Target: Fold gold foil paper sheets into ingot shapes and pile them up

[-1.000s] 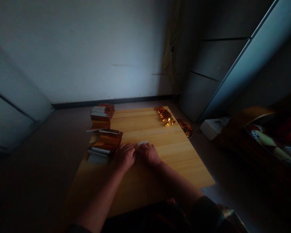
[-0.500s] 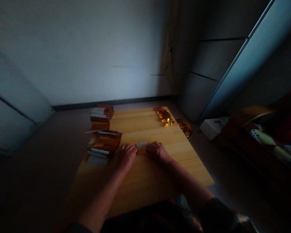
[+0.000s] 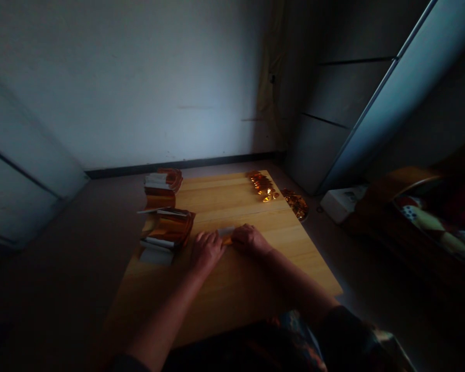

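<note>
A small sheet of gold foil paper (image 3: 227, 232) with a pale back lies near the middle of the wooden table. My left hand (image 3: 206, 251) grips its left side with curled fingers. On the opposite side my right hand (image 3: 250, 239) is closed on the paper's right edge. Between the hands a strip of gold shows below the pale part; the fingertips hide the rest. Left of my left hand sits a stack of foil paper sheets (image 3: 175, 228), copper-coloured with pale edges. A second stack (image 3: 172, 180) lies behind it at the table's far left corner.
A row of shiny folded gold pieces (image 3: 262, 186) lies at the wooden table's (image 3: 290, 243) far right. Beside that edge, lower down, a container (image 3: 296, 205) holds more gold pieces. A white box (image 3: 339, 203) and wooden furniture (image 3: 405, 181) stand right, a wall (image 3: 158, 88) behind.
My left hand has shifted slightly right, closer to my right hand. Less of the foil paper shows between them, and its lower part now catches the light as bright gold.
</note>
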Action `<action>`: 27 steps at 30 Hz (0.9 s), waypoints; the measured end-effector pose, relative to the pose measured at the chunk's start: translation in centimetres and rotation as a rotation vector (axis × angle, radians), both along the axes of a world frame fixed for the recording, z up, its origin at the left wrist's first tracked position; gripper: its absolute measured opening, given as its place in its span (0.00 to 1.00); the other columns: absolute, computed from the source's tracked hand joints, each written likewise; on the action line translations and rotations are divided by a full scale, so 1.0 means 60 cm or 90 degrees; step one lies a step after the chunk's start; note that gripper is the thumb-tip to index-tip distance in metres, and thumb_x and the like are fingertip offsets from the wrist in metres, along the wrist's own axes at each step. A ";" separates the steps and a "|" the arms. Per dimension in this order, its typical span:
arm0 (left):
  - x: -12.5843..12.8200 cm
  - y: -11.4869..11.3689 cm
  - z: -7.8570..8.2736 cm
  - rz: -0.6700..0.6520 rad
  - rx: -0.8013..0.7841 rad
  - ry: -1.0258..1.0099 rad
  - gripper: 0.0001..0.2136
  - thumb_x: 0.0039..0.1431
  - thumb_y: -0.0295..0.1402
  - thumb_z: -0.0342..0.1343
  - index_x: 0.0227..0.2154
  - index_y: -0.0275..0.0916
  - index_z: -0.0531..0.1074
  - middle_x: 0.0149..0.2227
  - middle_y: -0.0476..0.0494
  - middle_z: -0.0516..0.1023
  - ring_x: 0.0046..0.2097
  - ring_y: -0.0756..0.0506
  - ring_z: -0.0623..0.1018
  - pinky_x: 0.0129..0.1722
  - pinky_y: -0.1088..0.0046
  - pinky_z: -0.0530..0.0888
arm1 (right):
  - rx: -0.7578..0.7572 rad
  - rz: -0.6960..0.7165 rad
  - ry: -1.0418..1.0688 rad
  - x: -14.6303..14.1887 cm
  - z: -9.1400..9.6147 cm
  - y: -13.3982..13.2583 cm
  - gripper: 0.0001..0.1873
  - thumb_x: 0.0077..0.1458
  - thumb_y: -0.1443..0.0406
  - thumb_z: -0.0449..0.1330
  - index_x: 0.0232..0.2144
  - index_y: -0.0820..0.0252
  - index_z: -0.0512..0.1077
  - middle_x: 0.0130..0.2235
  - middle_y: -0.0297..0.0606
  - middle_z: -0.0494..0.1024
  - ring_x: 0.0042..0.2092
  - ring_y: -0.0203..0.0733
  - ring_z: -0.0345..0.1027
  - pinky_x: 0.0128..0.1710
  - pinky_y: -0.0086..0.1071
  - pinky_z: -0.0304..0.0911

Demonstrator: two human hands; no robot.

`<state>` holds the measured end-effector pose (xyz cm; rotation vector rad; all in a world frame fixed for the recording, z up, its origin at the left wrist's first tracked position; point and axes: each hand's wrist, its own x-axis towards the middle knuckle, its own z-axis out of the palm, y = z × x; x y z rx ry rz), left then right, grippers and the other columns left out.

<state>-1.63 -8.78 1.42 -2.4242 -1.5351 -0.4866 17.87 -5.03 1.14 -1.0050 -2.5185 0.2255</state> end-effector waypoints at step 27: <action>0.002 -0.023 -0.011 0.039 -0.037 -0.037 0.08 0.56 0.33 0.52 0.38 0.43 0.72 0.47 0.37 0.75 0.50 0.38 0.72 0.56 0.44 0.56 | 0.029 0.022 -0.033 0.005 -0.004 0.000 0.09 0.61 0.66 0.54 0.32 0.59 0.74 0.35 0.38 0.75 0.37 0.38 0.59 0.38 0.30 0.51</action>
